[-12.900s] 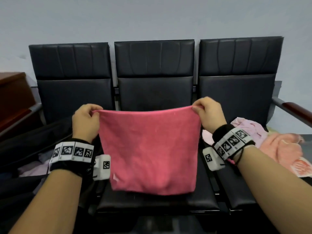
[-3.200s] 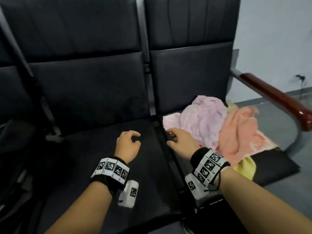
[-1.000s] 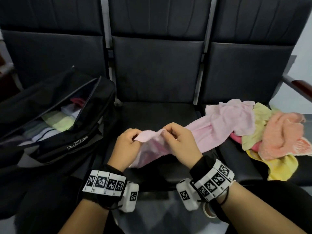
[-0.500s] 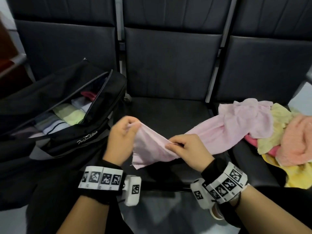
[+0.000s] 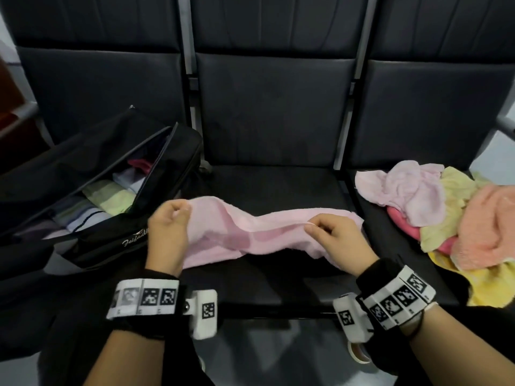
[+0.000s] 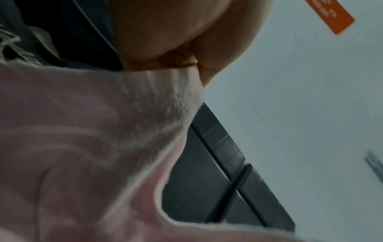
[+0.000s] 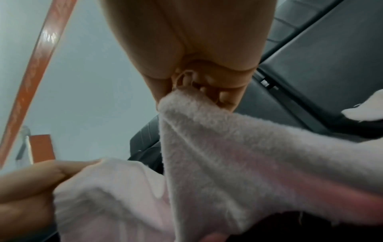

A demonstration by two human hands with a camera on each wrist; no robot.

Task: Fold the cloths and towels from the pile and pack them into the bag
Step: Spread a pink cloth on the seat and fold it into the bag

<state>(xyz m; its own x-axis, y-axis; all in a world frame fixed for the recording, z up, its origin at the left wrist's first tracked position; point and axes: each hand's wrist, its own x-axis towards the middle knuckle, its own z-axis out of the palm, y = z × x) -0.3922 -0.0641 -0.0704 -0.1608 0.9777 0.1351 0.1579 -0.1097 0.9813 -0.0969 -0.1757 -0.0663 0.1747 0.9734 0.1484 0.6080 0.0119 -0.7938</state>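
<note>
A pale pink towel (image 5: 250,232) hangs stretched between both hands over the middle seat. My left hand (image 5: 170,218) pinches its left end next to the bag. My right hand (image 5: 331,232) pinches its top edge further right. The wrist views show the same towel (image 6: 93,147) (image 7: 228,155) held at the fingertips of each hand. The open black bag (image 5: 92,190) sits on the left seat with several folded cloths inside. The pile of cloths (image 5: 446,213), pink, yellow and orange, lies on the right seat.
Three black padded seats (image 5: 273,112) run in a row with metal dividers between the backrests. The front edge of the middle seat lies just under my wrists. Grey floor shows at the far right.
My hands have moved apart along the towel's edge, and the towel has come fully off the pile, now spread wider over the middle seat.
</note>
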